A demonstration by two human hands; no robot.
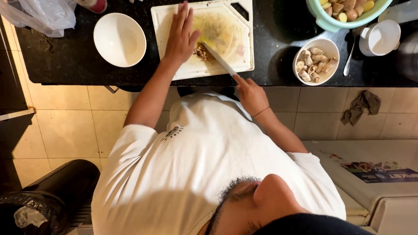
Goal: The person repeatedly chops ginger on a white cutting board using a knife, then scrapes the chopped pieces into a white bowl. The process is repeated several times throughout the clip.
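Note:
My left hand (180, 35) lies flat on a white cutting board (235, 26) that is smeared with yellowish residue, its fingers spread and its thumb next to a small pile of chopped brownish pieces (201, 52). My right hand (251, 95) grips the handle of a knife (219, 58) at the counter's near edge. The blade angles up and left across the board, and its tip reaches the pile.
On the black counter (65, 61) sit an empty white bowl (119, 39), a white bowl of sliced pieces (315, 61), a spoon (349, 58), a white cup (380, 38) and a green bowl of vegetables (348, 11). A rag (361, 105) lies on the tiled floor, a black bin (43, 200) at bottom left.

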